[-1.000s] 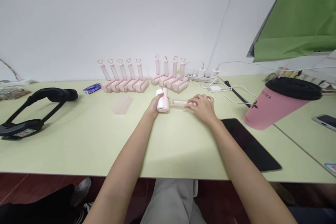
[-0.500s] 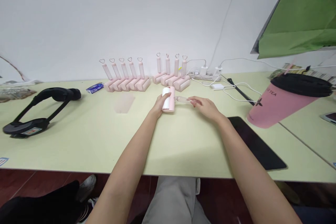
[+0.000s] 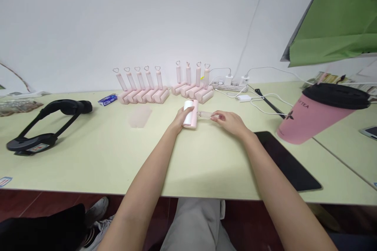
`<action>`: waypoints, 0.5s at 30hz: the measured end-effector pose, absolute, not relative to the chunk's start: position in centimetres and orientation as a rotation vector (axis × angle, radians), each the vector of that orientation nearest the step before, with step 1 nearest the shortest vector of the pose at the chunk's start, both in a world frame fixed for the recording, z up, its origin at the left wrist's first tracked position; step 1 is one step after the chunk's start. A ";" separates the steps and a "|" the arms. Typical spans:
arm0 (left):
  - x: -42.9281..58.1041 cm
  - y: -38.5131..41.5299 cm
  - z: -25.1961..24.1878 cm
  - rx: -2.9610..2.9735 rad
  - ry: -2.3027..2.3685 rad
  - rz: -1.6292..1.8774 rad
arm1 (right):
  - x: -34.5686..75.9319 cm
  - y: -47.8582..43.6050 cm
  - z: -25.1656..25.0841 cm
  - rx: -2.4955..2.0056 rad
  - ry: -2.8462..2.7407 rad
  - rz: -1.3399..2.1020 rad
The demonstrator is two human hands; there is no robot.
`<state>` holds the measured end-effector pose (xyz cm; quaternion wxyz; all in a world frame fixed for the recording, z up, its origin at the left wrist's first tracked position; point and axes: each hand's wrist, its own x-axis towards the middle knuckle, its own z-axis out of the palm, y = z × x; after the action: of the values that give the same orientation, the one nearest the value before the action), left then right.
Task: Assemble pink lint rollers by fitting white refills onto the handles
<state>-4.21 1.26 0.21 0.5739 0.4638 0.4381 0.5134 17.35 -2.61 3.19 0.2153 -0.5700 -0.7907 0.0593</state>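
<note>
My left hand (image 3: 180, 120) is wrapped round a lint roller (image 3: 194, 114), thumb across its front, just above the table. The roller has a white sheet roll and a pink shell. A clear handle (image 3: 205, 115) sticks out of its right side, and my right hand (image 3: 231, 121) pinches the handle's far end. The handle's tip is hidden by my fingers. Behind, several pink lint rollers (image 3: 144, 96) lie in a row with heart-topped handles upright. A second group of pink lint rollers (image 3: 193, 91) stands to their right.
A translucent pinkish sheet (image 3: 140, 117) lies left of my left hand. Further left are a blue packet (image 3: 107, 99) and a black headset (image 3: 50, 125). On the right are a black tablet (image 3: 285, 160), a big pink cup (image 3: 318, 113), white cables and a power strip (image 3: 229, 86).
The view has shifted slightly. The lint roller is a little lower and further right in the picture. Both hands keep their hold on the roller and its handle.
</note>
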 end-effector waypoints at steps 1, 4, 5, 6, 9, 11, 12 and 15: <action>-4.1 1.2 0.3 1.097 1.031 1.202 | 17.3 -2.6 3.2 -1.595 -2.187 0.148; -4.1 0.9 0.5 1.110 1.034 1.197 | 17.1 -2.7 3.2 -1.607 -2.174 0.104; -4.1 0.8 0.5 1.111 1.031 1.195 | 17.0 -2.8 3.2 -1.602 -2.172 0.097; -4.1 0.8 0.6 1.115 1.032 1.197 | 16.9 -2.8 3.2 -1.597 -2.175 0.097; -4.2 0.5 0.9 1.156 1.077 1.219 | 16.7 -3.0 3.1 -1.602 -2.209 0.122; -4.2 0.4 1.0 1.209 1.122 1.231 | 16.6 -3.0 3.1 -1.616 -2.237 0.127; -4.2 0.3 1.1 1.240 1.141 1.235 | 16.7 -3.1 3.1 -1.621 -2.247 0.122; -4.0 0.1 1.1 1.318 1.166 1.250 | 16.8 -3.2 3.2 -1.621 -2.265 0.095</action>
<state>-4.05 0.07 1.13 0.4719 0.5384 0.4763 0.5105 16.80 -3.18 3.16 0.1763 -0.5725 -0.8000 0.0335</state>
